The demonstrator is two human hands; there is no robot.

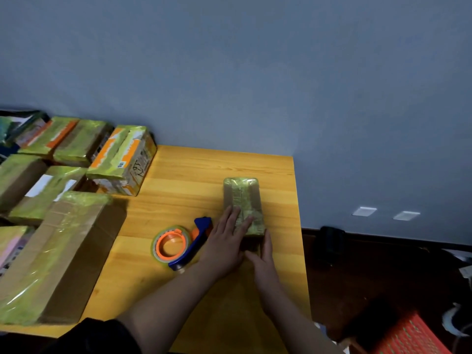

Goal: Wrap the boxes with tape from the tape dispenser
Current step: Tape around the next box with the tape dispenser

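A small brown box point(242, 198) banded with greenish tape lies on the yellow wooden table point(178, 180), right of the middle. My left hand point(226, 238) lies flat on the box's near top, fingers straight. My right hand point(263, 259) rests against the box's near end and right side, fingers extended along it. The tape dispenser point(181, 242), blue-handled with an orange hub and a clear tape roll, lies on the table just left of my left hand, untouched.
Several taped cardboard boxes crowd the table's left side: a large one point(56, 256) at the near left and an orange-marked one point(122, 159) farther back. The table's right edge drops to a dark floor with an orange crate point(408, 335). A blue-grey wall stands behind.
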